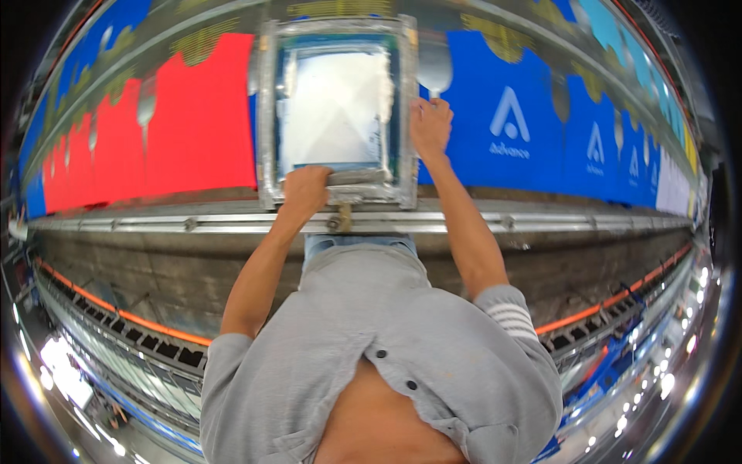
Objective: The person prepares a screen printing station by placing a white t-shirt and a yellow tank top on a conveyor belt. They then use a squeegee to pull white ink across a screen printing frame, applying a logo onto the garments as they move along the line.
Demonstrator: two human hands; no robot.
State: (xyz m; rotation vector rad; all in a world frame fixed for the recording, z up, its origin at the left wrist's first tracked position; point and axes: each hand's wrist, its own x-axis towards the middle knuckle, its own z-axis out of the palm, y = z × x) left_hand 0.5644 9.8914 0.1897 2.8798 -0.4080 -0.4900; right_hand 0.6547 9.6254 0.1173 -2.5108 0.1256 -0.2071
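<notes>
A screen printing frame [268, 116] with a metal-coloured, taped rim lies in front of me, and white ink [336, 100] covers most of its mesh. Inside its near end rests a grey squeegee [357, 178]. My left hand [307, 189] is closed round the left part of that squeegee. At the frame's right side, my right hand [431, 127] has its fingers curled on the rim. A blue shirt panel [471, 100] with a white print lies just right of this hand. What lies beneath the frame is hidden.
Red fabric panels [202, 116] run in a row to the left, and more printed blue panels [593, 139] follow on the right. Spoon-shaped metal pieces [146, 104] stand between them. A metal rail [433, 223] crosses between me and the panels.
</notes>
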